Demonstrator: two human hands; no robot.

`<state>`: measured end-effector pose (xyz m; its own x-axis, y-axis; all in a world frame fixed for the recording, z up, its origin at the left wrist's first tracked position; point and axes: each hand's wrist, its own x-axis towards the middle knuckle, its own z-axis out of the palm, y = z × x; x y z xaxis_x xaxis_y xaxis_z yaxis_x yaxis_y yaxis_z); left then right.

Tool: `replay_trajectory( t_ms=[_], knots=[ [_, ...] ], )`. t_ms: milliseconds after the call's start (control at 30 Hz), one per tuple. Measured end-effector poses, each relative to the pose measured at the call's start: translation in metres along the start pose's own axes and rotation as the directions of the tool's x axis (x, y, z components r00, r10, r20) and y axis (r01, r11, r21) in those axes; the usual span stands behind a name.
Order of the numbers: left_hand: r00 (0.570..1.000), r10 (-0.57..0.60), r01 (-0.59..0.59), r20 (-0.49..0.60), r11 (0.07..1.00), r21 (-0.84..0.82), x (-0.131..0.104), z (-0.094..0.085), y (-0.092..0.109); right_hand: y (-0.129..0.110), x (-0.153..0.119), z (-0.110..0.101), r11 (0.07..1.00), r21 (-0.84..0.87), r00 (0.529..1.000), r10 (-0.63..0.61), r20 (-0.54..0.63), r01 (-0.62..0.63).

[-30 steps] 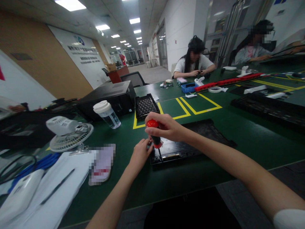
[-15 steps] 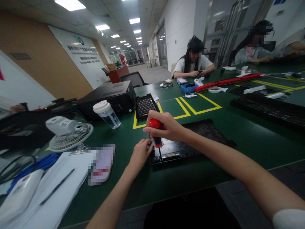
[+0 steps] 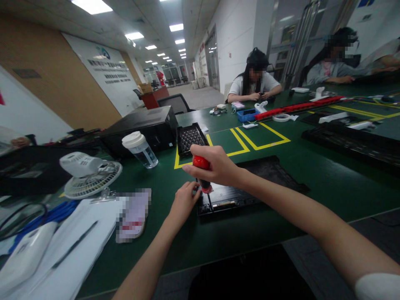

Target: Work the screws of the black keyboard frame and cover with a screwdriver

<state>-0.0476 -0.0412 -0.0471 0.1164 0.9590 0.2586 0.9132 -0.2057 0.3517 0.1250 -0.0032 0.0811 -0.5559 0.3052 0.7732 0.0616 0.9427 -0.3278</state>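
A screwdriver [image 3: 201, 163] with a red and black handle stands nearly upright in my right hand [image 3: 218, 166], whose fingers wrap round the handle. Its shaft comes down on the near left part of a flat black panel [image 3: 268, 173] lying on the green table. My left hand [image 3: 185, 200] rests at the panel's left edge, its fingertips bent against the rim; whether they pinch anything small is hidden. Behind my hands lies a black tray with a bumpy, gridded inside [image 3: 191, 139].
To the left are a cup with a white lid [image 3: 139, 149], a white fan [image 3: 93, 175], a phone [image 3: 133, 214] and papers [image 3: 90, 233]. A black case [image 3: 140, 127] stands behind. Across the table sits a person [image 3: 254, 79]; a long black frame [image 3: 350, 143] lies right.
My right hand and the top of the screwdriver have shifted slightly left, so the handle tilts a little more. My left hand and the panel look unchanged.
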Motion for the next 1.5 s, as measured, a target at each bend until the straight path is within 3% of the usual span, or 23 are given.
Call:
replay_trajectory(
  t_ms=[567,900,1333,1500],
  knots=[
    [1.000,0.005,-0.004,-0.027,0.999,0.040,0.000,0.000,0.000,-0.008,0.005,0.010,0.979,-0.190,0.996,0.060,-0.059,-0.070],
    [0.999,0.012,-0.010,-0.040,0.999,0.046,-0.001,-0.006,0.008,-0.015,0.004,0.015,0.911,-0.335,0.970,0.213,-0.115,-0.240],
    [0.999,0.000,0.003,-0.052,0.998,0.063,0.000,-0.003,0.005,-0.016,0.002,0.022,0.879,-0.410,0.969,0.217,-0.114,-0.245],
    [0.999,0.015,-0.013,-0.031,0.998,0.057,-0.001,-0.003,0.005,-0.009,-0.004,0.023,0.906,-0.378,0.982,0.170,-0.085,-0.189]
  ],
)
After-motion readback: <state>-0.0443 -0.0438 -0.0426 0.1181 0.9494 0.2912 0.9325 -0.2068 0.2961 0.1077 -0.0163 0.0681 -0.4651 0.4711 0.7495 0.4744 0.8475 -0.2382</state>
